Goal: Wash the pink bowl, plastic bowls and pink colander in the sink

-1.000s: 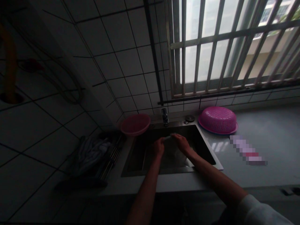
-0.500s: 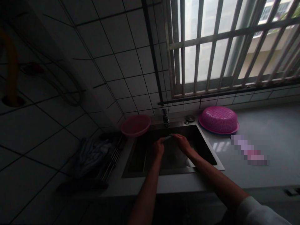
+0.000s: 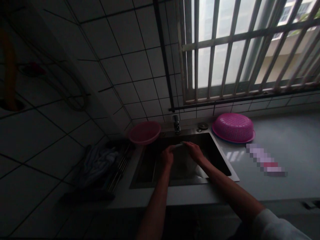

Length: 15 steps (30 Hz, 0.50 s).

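Head view: a dim kitchen, both hands over the sink (image 3: 220, 159).
Sink edges: steel rim all round, tap (image 3: 176, 124) at the back edge, open basin below the hands.
Beside the sink: red bowl (image 3: 145, 132) at its left back corner, pink basket (image 3: 233, 127) upturned on the desk (image 3: 287, 146) to its right.
Left hand (image 3: 167, 156): curled on one end of a pale slim object (image 3: 178, 146).
Right hand (image 3: 194, 152): fingers bent over the other end.
Object: above the basin, too dim to identify.

Dim backlit kitchen as we see it, daylight blowing out the barred window (image 3: 250, 50), left tiled wall (image 3: 50, 133) nearly black, soft glare on our countertop (image 3: 287, 143), wide-angle bending at edges, murky detail.
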Each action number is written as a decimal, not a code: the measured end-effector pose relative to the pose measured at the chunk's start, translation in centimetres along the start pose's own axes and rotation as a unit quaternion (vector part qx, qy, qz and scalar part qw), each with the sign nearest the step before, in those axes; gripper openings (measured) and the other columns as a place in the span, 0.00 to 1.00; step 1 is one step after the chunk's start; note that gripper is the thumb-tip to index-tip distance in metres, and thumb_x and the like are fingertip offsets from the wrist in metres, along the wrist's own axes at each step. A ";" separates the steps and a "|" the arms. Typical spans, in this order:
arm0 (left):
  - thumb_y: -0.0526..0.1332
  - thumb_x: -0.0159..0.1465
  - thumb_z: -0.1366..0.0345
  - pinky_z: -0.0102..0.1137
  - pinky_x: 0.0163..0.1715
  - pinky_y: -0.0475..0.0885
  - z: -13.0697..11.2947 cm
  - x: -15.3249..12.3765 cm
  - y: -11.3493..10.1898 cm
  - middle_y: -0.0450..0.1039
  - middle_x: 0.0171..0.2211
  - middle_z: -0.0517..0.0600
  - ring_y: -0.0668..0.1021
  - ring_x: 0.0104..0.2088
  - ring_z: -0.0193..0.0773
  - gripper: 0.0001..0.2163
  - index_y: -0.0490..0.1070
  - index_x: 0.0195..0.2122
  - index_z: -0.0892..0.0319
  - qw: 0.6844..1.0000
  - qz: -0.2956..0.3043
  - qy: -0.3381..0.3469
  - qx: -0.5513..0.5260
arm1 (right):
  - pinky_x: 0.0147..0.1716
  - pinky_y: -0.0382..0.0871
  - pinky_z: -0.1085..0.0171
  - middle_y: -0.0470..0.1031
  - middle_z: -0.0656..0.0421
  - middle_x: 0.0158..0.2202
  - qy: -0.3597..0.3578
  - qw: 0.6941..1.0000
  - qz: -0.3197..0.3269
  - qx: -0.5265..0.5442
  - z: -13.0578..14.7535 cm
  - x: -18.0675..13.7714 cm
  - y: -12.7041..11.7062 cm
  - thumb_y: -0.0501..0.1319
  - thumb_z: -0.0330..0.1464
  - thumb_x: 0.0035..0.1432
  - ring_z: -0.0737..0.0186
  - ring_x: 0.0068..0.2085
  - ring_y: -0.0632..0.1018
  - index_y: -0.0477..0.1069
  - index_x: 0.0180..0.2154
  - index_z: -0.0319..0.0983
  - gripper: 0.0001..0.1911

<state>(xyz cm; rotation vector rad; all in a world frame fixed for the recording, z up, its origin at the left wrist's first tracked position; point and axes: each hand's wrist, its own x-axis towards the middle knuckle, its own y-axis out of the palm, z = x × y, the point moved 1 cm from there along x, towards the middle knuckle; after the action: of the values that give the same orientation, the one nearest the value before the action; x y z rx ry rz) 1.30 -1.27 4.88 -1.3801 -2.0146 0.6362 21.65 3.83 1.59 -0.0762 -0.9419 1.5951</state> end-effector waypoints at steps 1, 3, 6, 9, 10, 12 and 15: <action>0.57 0.65 0.80 0.34 0.58 0.74 0.1 0.0 -0.3 0.84 0.52 0.50 0.83 0.54 0.40 0.22 0.81 0.53 0.52 0.999 -0.031 -0.005 -0.014 | 0.57 0.76 0.59 0.82 0.57 0.57 0.011 1.000 -0.024 0.007 -0.2 0.2 -0.3 0.55 0.23 0.65 0.56 0.54 0.83 0.77 0.60 0.46 0.27; 0.57 0.67 0.78 0.35 0.57 0.75 0.3 0.1 -0.8 0.83 0.53 0.55 0.83 0.54 0.43 0.19 0.80 0.54 0.57 0.995 -0.094 -0.028 -0.036 | 0.56 0.77 0.56 0.82 0.54 0.56 0.055 0.995 -0.082 0.019 -1.2 0.4 -1.0 0.55 0.26 0.67 0.53 0.53 0.84 0.77 0.60 0.43 0.24; 0.58 0.68 0.75 0.37 0.57 0.76 0.3 0.1 -0.9 0.83 0.52 0.59 0.83 0.54 0.46 0.17 0.79 0.54 0.60 0.991 -0.120 -0.045 -0.031 | 0.55 0.78 0.53 0.83 0.51 0.54 0.104 0.989 -0.108 0.012 -2.6 0.1 -1.8 0.57 0.28 0.67 0.50 0.52 0.85 0.77 0.59 0.41 0.22; 0.57 0.66 0.79 0.35 0.55 0.76 -0.4 -0.1 -0.2 0.84 0.50 0.54 0.84 0.52 0.44 0.19 0.80 0.52 0.55 0.998 -0.055 -0.010 -0.010 | 0.57 0.77 0.55 0.82 0.52 0.56 0.072 0.995 -0.068 -0.012 -2.1 -0.3 -1.2 0.57 0.24 0.64 0.52 0.53 0.84 0.78 0.59 0.42 0.24; 0.58 0.65 0.80 0.35 0.55 0.76 -0.6 -0.2 0.1 0.85 0.49 0.52 0.84 0.51 0.43 0.20 0.81 0.51 0.53 1.000 -0.028 0.001 -0.004 | 0.57 0.76 0.56 0.82 0.54 0.57 0.051 0.997 -0.048 -0.017 -1.5 -0.4 -0.8 0.57 0.23 0.63 0.54 0.53 0.84 0.77 0.59 0.43 0.26; 0.58 0.64 0.81 0.34 0.54 0.76 -1.0 -0.3 0.3 0.85 0.48 0.50 0.85 0.50 0.42 0.21 0.82 0.49 0.51 1.000 -0.001 0.010 -0.004 | 0.56 0.76 0.59 0.81 0.56 0.57 0.011 1.000 -0.014 -0.016 -0.6 -0.2 -0.1 0.57 0.21 0.62 0.56 0.53 0.83 0.77 0.60 0.46 0.29; 0.57 0.64 0.80 0.34 0.55 0.76 -0.6 -0.2 -0.2 0.85 0.50 0.51 0.84 0.51 0.42 0.21 0.81 0.50 0.53 0.998 -0.057 -0.003 -0.040 | 0.56 0.76 0.60 0.81 0.57 0.58 0.012 0.999 -0.046 0.012 -0.7 0.2 -0.2 0.55 0.23 0.63 0.57 0.54 0.83 0.76 0.61 0.47 0.28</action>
<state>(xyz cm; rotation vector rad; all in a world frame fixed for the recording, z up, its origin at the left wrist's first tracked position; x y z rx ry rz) 1.62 -1.50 5.39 -1.2980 -2.1272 0.5142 22.11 4.38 1.33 -0.0354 -0.8947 1.5162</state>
